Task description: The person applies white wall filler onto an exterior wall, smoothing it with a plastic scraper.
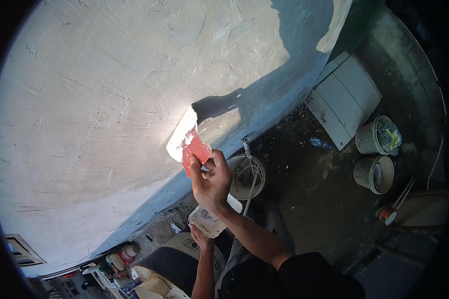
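My right hand [212, 182] grips a red plastic putty scraper [197, 148], thumb on its face and fingers curled behind. White putty coats the scraper's far edge, which lies against the rough plastered wall [110, 89]. Below it, my left hand [200, 239] is closed around the near end of a pale, putty-smeared tray [204, 219]. The right wrist and forearm overlap part of that tray in this view.
A bucket [239, 187] with a stick and hose stands at the wall's foot. Behind my left arm is a large drum [169, 259]. Two buckets [374, 174] [371, 137], a white panel [344, 99] and a red can [387, 214] are on the right.
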The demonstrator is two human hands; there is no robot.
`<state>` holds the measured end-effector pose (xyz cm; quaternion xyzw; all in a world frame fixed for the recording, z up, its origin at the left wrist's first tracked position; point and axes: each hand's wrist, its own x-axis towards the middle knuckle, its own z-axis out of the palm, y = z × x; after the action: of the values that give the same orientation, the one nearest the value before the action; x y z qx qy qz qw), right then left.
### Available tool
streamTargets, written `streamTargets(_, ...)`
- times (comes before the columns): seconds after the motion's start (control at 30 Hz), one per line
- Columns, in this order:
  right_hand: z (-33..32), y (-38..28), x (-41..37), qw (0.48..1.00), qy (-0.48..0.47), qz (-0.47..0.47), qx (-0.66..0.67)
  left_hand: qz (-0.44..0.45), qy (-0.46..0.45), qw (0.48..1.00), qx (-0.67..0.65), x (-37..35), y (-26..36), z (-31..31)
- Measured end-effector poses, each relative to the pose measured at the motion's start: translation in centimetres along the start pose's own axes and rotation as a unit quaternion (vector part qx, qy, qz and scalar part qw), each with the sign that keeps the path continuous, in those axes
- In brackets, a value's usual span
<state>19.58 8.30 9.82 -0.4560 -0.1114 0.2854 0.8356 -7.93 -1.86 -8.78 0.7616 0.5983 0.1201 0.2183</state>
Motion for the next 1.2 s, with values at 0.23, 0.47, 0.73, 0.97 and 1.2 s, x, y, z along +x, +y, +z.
streamTargets(0.23, -12.6, -0.2, -2.7, 0.987, -0.063, 0.056, -0.136, -0.149, -0.038, 0.771, -0.618, 3.1, 4.9, -0.7)
streamTargets(0.47, -20.2, -5.1, -7.7, 0.966, -0.095, 0.104, -0.218, -0.074, -0.07, 0.837, -0.538, 2.3, 7.9, -2.2)
streamTargets(0.73, -14.2, -11.4, -10.4, 0.7, -0.309, -0.134, -0.63, 0.02, -0.152, 0.799, -0.581, 0.7, 9.2, -2.5)
streamTargets(0.97, -12.0, -9.4, -12.7, 0.63, -0.359, -0.243, -0.644, 0.024, -0.187, 0.774, -0.605, -0.6, 10.4, -3.8)
streamTargets(1.2, -12.1, -10.2, -13.7, 0.502, -0.462, -0.294, -0.669, 0.061, -0.197, 0.751, -0.627, -1.4, 11.3, -3.5)
